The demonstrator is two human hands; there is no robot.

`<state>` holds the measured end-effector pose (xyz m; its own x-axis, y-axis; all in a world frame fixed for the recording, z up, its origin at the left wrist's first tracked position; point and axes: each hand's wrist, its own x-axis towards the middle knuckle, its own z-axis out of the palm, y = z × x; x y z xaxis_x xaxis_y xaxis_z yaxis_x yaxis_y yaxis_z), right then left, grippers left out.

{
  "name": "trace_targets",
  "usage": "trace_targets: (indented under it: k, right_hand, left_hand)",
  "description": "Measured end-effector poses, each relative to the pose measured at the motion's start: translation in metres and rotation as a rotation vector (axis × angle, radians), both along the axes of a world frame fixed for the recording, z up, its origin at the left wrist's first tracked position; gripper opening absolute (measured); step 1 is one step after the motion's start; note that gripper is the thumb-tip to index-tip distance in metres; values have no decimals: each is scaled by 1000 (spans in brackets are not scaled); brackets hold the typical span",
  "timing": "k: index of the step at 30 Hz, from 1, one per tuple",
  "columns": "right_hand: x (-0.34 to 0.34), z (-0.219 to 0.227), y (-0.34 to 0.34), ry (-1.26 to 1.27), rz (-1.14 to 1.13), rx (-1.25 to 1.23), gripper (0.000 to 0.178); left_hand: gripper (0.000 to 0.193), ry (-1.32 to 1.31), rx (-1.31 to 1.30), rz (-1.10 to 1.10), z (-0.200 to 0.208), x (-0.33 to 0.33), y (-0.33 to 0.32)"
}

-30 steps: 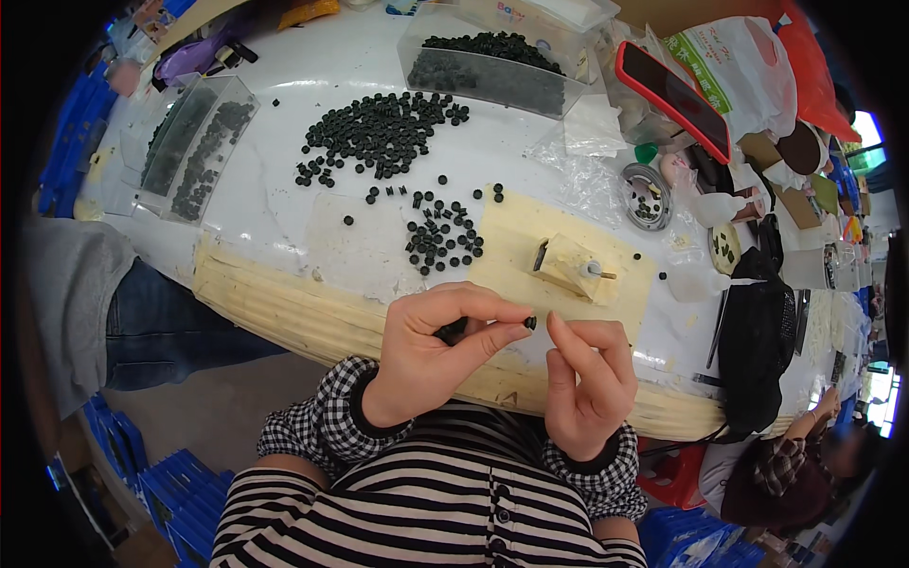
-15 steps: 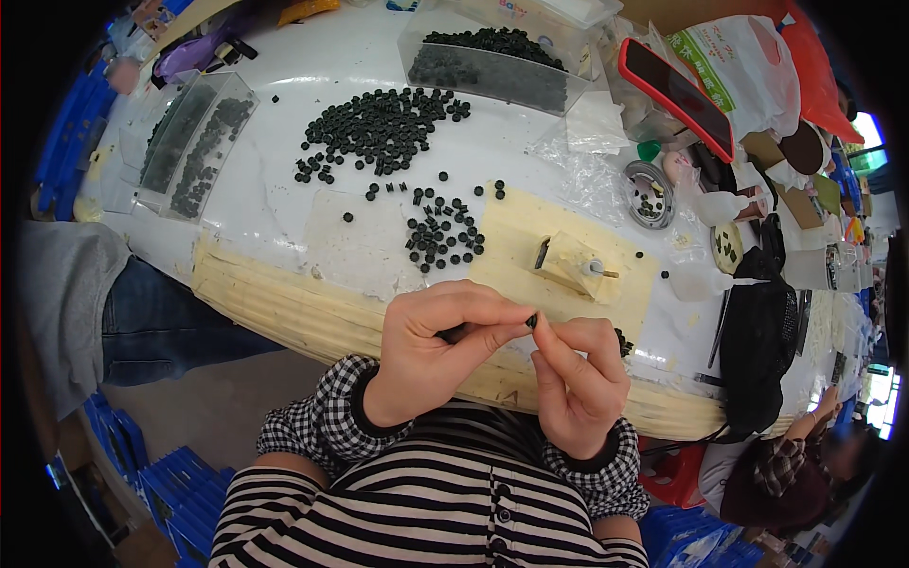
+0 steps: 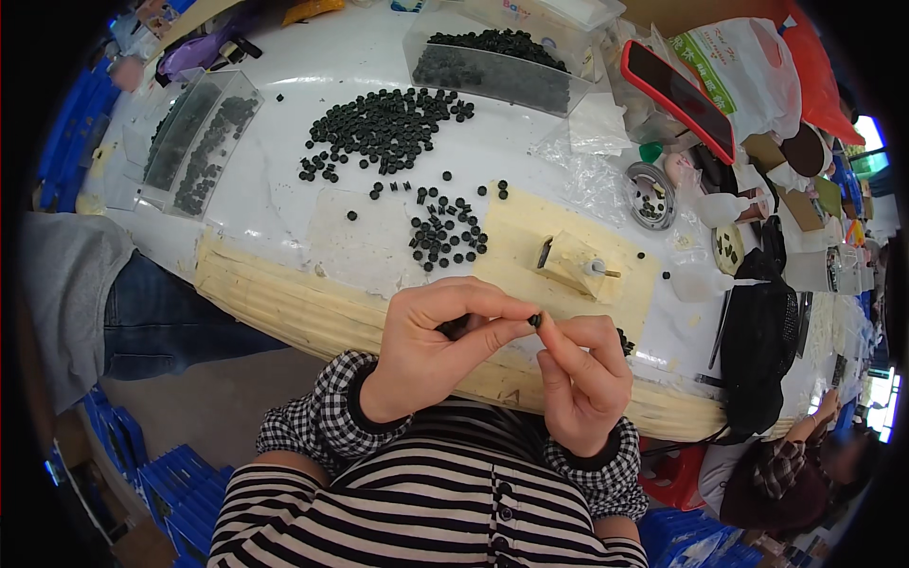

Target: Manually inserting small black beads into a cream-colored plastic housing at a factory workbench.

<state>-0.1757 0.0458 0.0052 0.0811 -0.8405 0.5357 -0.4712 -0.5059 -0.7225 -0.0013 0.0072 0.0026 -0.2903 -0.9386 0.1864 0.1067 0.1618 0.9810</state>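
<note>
Between thumb and forefinger, my left hand (image 3: 440, 343) pinches a tiny black round part (image 3: 535, 320), like a small toy wheel. The forefinger of my right hand (image 3: 589, 374) presses against the part from the other side, its remaining fingers curled; whether anything sits inside them is hidden. Just beyond my hands lies a small cluster of similar black wheels (image 3: 445, 232). A bigger heap of them (image 3: 379, 128) is farther off. Right of the cluster, a tape-wrapped block with a metal pin (image 3: 578, 268) rests on a yellow sheet (image 3: 511, 222).
A clear bin of black parts (image 3: 492, 80) stands at the back, another divided bin (image 3: 199, 142) at the left. A red-cased phone (image 3: 677, 99), a round metal tin (image 3: 650, 196), squeeze bottles (image 3: 705, 282) and a black bag (image 3: 757, 350) crowd the right. One person sits at left, another at far right.
My hands stay nearly in place, still pinching the black part. The right forefinger has shifted slightly against it, and the whole view has moved a touch.
</note>
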Motion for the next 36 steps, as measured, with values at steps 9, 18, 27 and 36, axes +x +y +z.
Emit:
trace_targets:
  k: [9, 18, 27, 36]
  right_hand:
    - [0, 0, -1, 21, -7, -20, 38]
    - [-1, 2, -1, 76, 2, -38, 38]
    - [-2, 1, -1, 96, -2, -48, 38]
    - [-2, 1, -1, 104, 2, -48, 38]
  left_hand:
    - [17, 16, 16, -3, 0, 0, 0]
    - [16, 24, 5, -15, -2, 0, 0]
    - [16, 6, 5, -4, -2, -1, 0]
    - [16, 3, 5, -3, -3, 0, 1]
